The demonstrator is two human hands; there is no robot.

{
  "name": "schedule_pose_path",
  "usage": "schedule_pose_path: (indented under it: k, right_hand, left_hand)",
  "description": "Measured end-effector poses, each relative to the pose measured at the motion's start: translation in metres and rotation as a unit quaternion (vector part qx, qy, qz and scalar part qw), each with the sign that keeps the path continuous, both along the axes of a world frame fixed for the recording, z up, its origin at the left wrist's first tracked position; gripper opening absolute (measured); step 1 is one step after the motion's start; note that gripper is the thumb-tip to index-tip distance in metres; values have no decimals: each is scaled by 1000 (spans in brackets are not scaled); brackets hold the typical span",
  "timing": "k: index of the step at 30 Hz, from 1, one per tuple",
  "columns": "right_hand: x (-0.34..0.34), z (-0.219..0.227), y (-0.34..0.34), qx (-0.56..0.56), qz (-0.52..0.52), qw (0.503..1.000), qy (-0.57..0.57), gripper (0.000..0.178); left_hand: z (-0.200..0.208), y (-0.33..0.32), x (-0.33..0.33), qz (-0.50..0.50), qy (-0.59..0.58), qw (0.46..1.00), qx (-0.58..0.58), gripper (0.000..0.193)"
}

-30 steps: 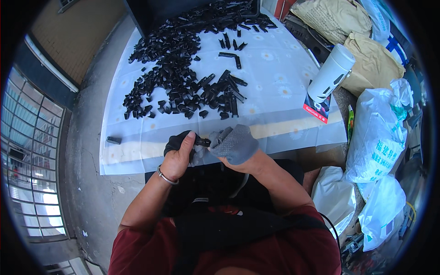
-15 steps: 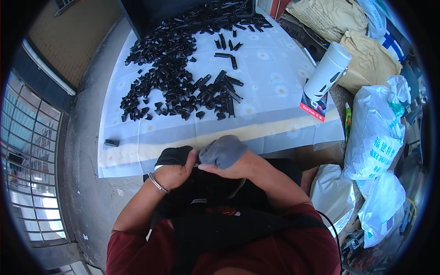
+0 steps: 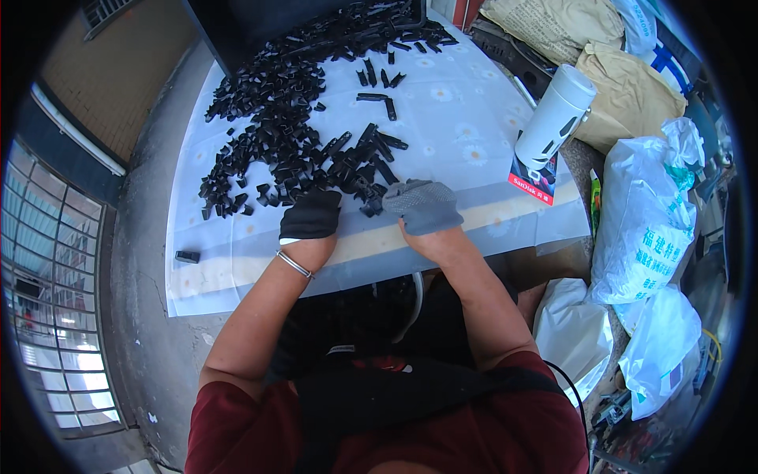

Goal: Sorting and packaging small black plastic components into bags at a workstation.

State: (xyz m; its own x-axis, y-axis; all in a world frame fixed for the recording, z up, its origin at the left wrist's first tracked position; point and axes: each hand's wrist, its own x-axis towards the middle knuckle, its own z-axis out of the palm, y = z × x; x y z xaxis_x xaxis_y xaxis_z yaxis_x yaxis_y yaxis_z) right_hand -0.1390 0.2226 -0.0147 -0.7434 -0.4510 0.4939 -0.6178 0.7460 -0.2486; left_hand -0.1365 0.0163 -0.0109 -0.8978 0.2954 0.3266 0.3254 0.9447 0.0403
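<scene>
My left hand (image 3: 310, 216), in a black glove with a metal bangle at the wrist, reaches to the near edge of a heap of small curved black plastic pieces (image 3: 272, 150). My right hand (image 3: 424, 208) wears a grey glove and is just right of a stack of long black plastic pieces (image 3: 367, 154). Both hands are back-up and apart, their fingers turned down and hidden; whether either holds a piece does not show. One small black block (image 3: 187, 257) lies alone at the table's left front.
A pale flowered cloth (image 3: 450, 150) covers the table. A large black bin (image 3: 245, 28) lies at the back. To the right a white bottle (image 3: 556, 117) stands on a red card (image 3: 531, 186). White sacks (image 3: 643, 221) and brown sacks (image 3: 628, 95) crowd the right side.
My hands were together at the table's front edge over my lap. They have separated and moved forward over the table, left to the small pieces, right beside the long ones.
</scene>
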Motion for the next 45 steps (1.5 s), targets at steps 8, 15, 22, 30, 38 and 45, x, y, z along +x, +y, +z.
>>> schedule_pose_path:
  k: [8, 15, 22, 30, 38, 45]
  right_hand:
    - [-1, 12, 3, 32, -21, 999, 30, 23]
    - [-1, 12, -1, 91, -97, 990, 39, 17]
    - [28, 10, -29, -100, 81, 991, 38, 14]
    - [46, 11, -47, -30, 123, 987, 104, 15]
    - [49, -11, -57, -332, 158, 928, -61, 18]
    - [48, 15, -40, -161, 153, 974, -47, 17]
  left_hand:
    - [3, -7, 25, 38, -21, 998, 50, 20]
    - [9, -12, 31, 38, -55, 997, 39, 20]
    - [9, -7, 45, 53, 7, 968, 247, 20]
    - [15, 3, 65, 79, -312, 734, 598, 23]
    - [17, 13, 70, 85, -360, 467, 803, 35]
    - [19, -5, 70, 76, -262, 809, 521, 41]
